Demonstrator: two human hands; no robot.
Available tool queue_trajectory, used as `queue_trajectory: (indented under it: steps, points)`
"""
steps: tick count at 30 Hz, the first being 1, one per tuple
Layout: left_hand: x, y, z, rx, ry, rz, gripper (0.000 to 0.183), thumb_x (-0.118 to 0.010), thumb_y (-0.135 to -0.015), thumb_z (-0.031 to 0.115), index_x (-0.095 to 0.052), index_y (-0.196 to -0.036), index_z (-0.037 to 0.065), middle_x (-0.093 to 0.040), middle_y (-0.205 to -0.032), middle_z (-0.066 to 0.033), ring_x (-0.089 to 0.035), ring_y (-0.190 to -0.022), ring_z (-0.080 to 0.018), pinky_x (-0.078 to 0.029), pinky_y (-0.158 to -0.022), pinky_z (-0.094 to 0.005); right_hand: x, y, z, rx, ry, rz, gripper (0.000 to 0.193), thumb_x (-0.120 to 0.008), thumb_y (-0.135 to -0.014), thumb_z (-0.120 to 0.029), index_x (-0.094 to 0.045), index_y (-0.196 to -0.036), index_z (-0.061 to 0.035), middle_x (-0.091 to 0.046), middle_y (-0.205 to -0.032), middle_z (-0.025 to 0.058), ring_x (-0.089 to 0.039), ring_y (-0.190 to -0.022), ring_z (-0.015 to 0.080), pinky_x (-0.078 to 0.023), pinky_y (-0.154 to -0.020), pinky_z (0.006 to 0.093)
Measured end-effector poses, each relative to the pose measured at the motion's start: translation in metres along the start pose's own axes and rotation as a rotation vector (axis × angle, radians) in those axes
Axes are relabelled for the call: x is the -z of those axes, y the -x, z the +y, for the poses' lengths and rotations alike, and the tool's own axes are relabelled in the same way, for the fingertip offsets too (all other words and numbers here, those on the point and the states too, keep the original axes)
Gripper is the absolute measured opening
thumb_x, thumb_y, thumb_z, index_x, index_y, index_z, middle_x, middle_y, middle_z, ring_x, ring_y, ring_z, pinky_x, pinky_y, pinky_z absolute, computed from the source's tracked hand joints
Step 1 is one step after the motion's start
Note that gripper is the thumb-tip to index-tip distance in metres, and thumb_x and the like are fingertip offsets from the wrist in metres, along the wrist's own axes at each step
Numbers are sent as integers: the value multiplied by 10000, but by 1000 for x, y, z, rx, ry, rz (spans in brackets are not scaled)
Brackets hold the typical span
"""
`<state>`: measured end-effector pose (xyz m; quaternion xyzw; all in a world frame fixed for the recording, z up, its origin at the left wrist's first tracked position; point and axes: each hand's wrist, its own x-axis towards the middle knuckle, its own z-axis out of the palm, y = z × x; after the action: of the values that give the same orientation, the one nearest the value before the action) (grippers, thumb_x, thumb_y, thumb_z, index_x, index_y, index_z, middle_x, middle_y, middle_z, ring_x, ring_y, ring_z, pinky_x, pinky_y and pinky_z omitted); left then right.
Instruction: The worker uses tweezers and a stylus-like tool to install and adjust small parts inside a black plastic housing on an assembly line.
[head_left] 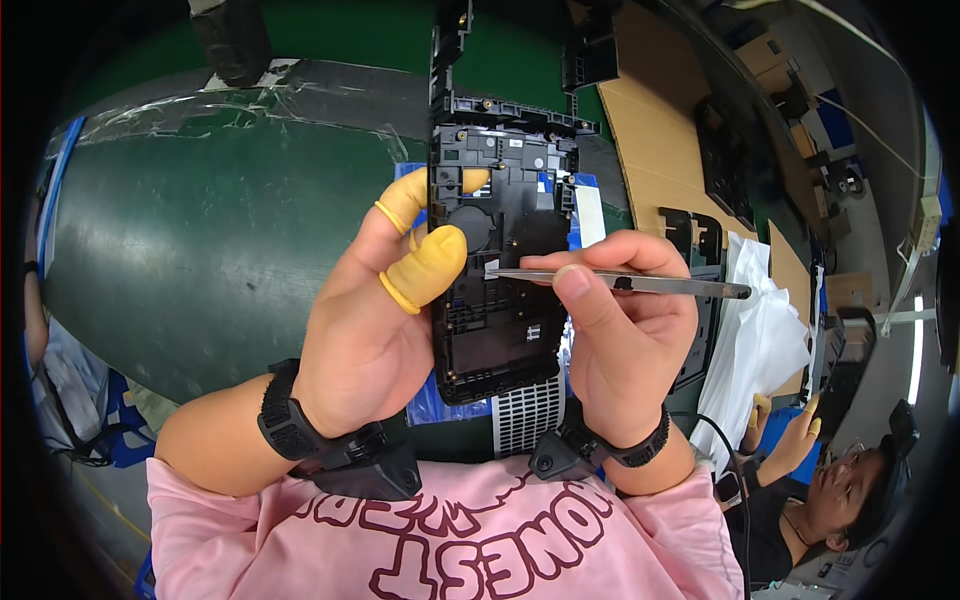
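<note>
The right grip (625, 345) pinches tweezers (650, 284) reaching a small white piece (491, 268) on the black frame (495, 352) just left, clasped in the left grip (350, 325). Tweezing that piece seems in hand, next calling for steadiness. Green surface (250, 230) lies beyond the left grip.

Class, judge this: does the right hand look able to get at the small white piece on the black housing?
Probably yes: the right hand holds tweezers with their tips at the white piece, and the left thumb lies to one side.
</note>
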<state>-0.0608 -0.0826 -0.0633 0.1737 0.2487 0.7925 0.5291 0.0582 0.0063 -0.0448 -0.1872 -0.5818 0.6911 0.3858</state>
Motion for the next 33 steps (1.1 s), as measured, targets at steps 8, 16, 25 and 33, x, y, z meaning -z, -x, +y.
queue_trajectory:
  steps: [8, 16, 25, 33]
  points:
    - [1, 2, 0, -17, -125, -7, 391, -400, -882, 214, -324, -1232, 55, -442, -1187, -129, -458, -1079, -213, -366, -918, -352, 0, 2, 4, 60, -18, -36, 190, -549, -746, 108, -470, -904, 38, -587, -863, 167, -594, -807, 173, -485, -705, 218]
    - [0, 1, 1, 1, 6, 3, 386, -455, -866, 131, -321, -1219, 51, -485, -1102, -80, -476, -1005, -149, -381, -868, -299, 0, 2, 6, 75, -19, -32, 178, -549, -751, 103, -476, -900, 38, -588, -867, 169, -594, -807, 174, -482, -709, 214]
    - [-2, 0, 2, 12, 6, -5, 360, -445, -870, 130, -332, -1199, 38, -490, -1085, -72, -482, -983, -141, -388, -854, -291, 3, 0, 4, 23, -66, -30, 185, -540, -747, 107, -473, -904, 36, -588, -851, 160, -599, -800, 193, -487, -713, 243]
    - [0, -1, 1, 58, -52, 12, 376, -428, -869, 221, -354, -1196, 50, -453, -1156, -119, -474, -1046, -210, -381, -897, -348, 19, -8, -17, -92, -60, -68, 199, -576, -739, 26, -483, -915, 18, -599, -873, 221, -577, -661, 128, -451, -560, 196]
